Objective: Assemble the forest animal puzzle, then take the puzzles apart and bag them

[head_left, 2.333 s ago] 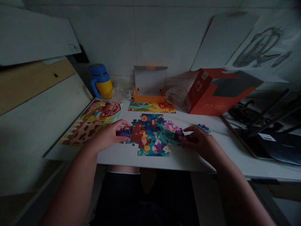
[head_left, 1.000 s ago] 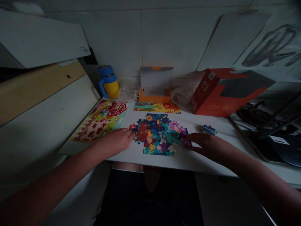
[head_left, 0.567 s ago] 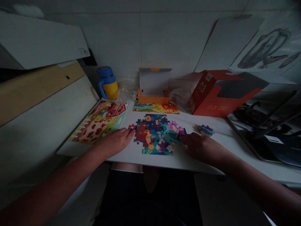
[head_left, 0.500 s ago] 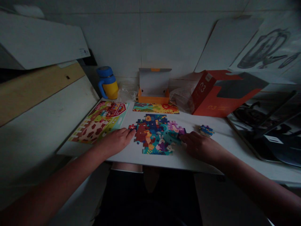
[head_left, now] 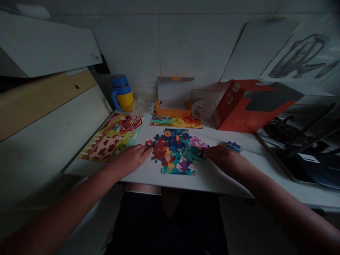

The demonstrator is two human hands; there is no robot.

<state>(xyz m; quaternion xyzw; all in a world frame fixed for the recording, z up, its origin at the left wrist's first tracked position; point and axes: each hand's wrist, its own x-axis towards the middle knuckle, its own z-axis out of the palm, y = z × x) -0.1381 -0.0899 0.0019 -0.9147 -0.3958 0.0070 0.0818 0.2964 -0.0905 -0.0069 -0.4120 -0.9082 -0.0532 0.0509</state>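
Puzzle [head_left: 175, 152] sits mid-frame, partly assembled, ragged outline: dark blue top, brown bear at left, teal creature, white rabbits, pink-purple right side. Left hand [head_left: 132, 159] at its left edge, right hand [head_left: 222, 158] at its right edge; fingers bent, can't tell if either grip holds a piece. Loose pieces [head_left: 233, 146] right of center. White surface [head_left: 207, 182], flask [head_left: 122, 95] upper left, red box [head_left: 247, 113] upper right. Tiled wall [head_left: 127, 39] behind, dim room.
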